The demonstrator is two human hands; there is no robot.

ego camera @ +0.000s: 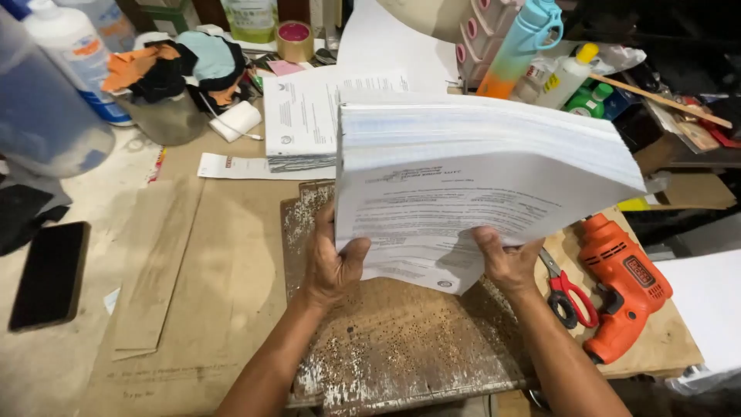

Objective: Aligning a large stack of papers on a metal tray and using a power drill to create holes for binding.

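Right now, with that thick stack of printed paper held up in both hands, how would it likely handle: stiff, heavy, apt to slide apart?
The paper stack is thick, so probably heavy for its size; both the left hand and right hand grip its lower edge. The bottom sheets curl near the fingers, so it likely flexes. The loose-looking sheets could fan or slip apart if tilted.

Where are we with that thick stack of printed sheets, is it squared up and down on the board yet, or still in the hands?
Done: the paper stack is gathered into one block. In hand: the left hand and right hand grip its near edge, lifted and tilted above the pitted wooden board. Left: it is not yet lying flat; the orange drill and red scissors lie untouched, and a second paper pile sits behind.
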